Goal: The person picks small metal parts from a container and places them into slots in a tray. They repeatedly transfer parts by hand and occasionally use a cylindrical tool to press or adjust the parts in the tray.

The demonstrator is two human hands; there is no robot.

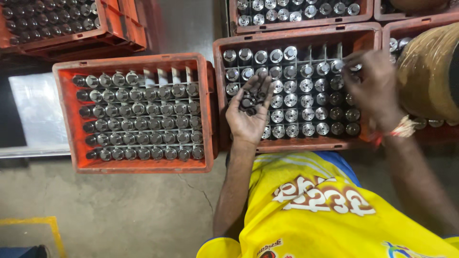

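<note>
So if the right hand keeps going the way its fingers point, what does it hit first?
The right hand points leftward over the orange crate; it would likely first meet the upright metal cylinders standing in the compartments, though its height above them is unclear.

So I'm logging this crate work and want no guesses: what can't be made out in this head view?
- Right hand: blurred by motion; whether its fingers pinch a part is unclear.
- Left hand: open palm holds small dark pieces, too small to identify.
- Right crate: cells under both hands are hidden.
- Upper crates: cut off by the top edge.
- Tan cylinder: cut by the right edge.
</note>
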